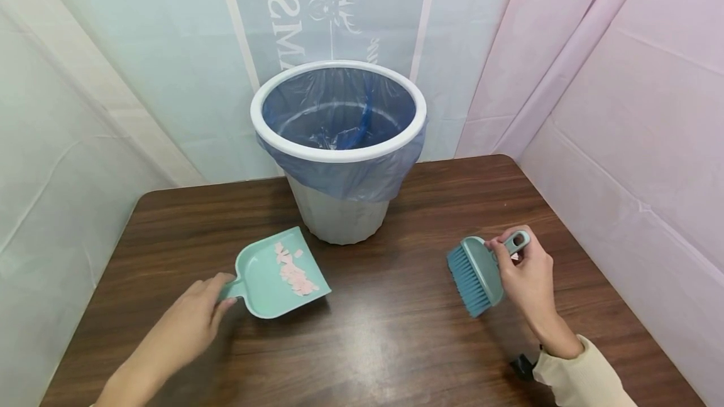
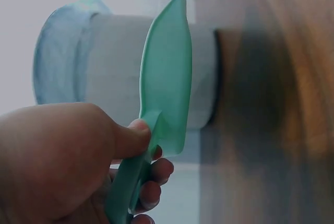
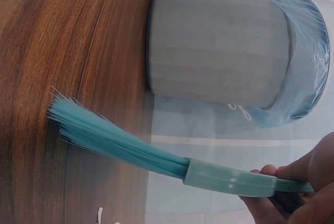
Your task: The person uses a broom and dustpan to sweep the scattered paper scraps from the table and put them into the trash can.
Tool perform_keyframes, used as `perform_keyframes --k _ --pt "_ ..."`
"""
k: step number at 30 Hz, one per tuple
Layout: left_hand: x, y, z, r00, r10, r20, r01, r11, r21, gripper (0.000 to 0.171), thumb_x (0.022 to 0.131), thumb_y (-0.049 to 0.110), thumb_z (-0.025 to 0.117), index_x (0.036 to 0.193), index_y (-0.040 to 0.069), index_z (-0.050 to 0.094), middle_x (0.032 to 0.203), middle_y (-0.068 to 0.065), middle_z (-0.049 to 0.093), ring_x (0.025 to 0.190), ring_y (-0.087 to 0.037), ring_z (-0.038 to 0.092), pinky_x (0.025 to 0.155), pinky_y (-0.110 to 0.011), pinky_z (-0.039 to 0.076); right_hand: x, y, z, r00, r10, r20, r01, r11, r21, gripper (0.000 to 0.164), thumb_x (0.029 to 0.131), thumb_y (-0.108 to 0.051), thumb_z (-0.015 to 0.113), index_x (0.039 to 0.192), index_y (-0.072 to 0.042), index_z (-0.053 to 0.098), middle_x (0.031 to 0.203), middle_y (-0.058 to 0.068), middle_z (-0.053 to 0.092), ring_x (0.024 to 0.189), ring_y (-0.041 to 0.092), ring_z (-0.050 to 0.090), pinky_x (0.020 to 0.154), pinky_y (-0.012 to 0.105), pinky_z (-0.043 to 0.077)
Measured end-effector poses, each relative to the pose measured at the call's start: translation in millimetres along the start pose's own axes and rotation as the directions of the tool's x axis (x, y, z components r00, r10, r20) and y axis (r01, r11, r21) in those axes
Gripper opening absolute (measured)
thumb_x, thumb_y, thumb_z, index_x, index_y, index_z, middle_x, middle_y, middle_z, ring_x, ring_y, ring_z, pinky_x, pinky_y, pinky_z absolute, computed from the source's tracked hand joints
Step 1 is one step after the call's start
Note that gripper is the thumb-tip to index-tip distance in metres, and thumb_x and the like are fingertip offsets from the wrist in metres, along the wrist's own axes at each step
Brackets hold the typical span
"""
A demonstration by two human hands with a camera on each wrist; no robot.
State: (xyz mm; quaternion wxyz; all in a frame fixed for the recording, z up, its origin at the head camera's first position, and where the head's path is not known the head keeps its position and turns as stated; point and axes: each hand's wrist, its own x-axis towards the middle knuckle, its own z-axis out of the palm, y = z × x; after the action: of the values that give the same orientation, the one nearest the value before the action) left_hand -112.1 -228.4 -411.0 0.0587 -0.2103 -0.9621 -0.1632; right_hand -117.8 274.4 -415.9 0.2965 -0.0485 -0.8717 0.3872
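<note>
My left hand (image 1: 192, 313) grips the handle of a mint-green dustpan (image 1: 257, 281), thumb on top in the left wrist view. Small pale pink paper scraps (image 1: 295, 275) lie in a band across the pan. Seen from the side, the dustpan (image 2: 167, 72) appears held above the tabletop. On the right, my right hand (image 1: 526, 275) pinches the handle of a green hand brush (image 1: 486, 269). Its blue-green bristles (image 3: 109, 135) point left and down toward the table. A white bin (image 1: 339, 212) stands upright between and behind the hands.
A translucent blue bag (image 1: 362, 174) lines the bin under its white rim (image 1: 339, 156). Fabric curtains (image 1: 622, 112) enclose the brown wooden table (image 1: 384, 331) at the back and sides. A small black object (image 1: 523, 367) shows by the right sleeve. White bits (image 3: 99, 214) appear low in the right wrist view.
</note>
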Motion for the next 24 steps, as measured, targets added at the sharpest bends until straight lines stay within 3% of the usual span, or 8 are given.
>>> perform_keyframes --k 9,15,20,24 --pt "5.0 -25.7 -45.4 0.997 -0.069 0.046 0.070 0.997 -0.016 0.029 0.092 0.009 0.059 0.117 -0.002 0.050 0.094 -0.011 0.063 0.088 -0.033 0.060 0.069 -0.050 0.050 1 0 1 1.000 0.007 0.003 -0.007 1.000 0.005 0.009 0.089 -0.005 0.063 0.092 -0.003 0.055 0.084 0.004 0.069 0.074 -0.005 0.061 0.054 0.010 0.048" --pt "10.8 -47.7 -70.2 0.999 -0.038 -0.015 0.038 0.999 -0.005 0.024 0.094 0.009 0.056 0.115 -0.001 0.049 0.081 -0.004 0.057 0.071 -0.018 0.051 0.055 -0.034 0.042 0 2 0 1.000 0.010 0.004 -0.010 1.000 -0.012 0.010 0.089 -0.007 0.063 0.093 -0.002 0.055 0.084 0.002 0.069 0.073 -0.004 0.061 0.054 0.010 0.047" --pt "16.1 -63.0 -85.0 0.999 -0.012 -0.047 0.013 1.000 0.012 0.022 0.094 0.011 0.056 0.113 0.002 0.050 0.081 -0.003 0.059 0.068 -0.009 0.050 0.053 -0.031 0.041 0 1 0 1.000 0.009 0.003 -0.009 1.000 -0.010 0.010 0.089 -0.007 0.063 0.092 -0.003 0.055 0.084 0.001 0.069 0.073 -0.005 0.061 0.055 0.010 0.047" --pt "21.1 -68.2 -98.4 0.998 -0.048 -0.027 0.049 0.999 0.014 0.027 0.096 0.014 0.054 0.116 -0.003 0.047 0.089 -0.017 0.062 0.075 -0.025 0.060 0.055 -0.040 0.046 0 1 0 1.000 0.013 -0.001 -0.013 1.000 -0.013 0.009 0.088 -0.006 0.063 0.092 -0.003 0.055 0.083 0.001 0.069 0.073 -0.005 0.061 0.055 0.009 0.047"
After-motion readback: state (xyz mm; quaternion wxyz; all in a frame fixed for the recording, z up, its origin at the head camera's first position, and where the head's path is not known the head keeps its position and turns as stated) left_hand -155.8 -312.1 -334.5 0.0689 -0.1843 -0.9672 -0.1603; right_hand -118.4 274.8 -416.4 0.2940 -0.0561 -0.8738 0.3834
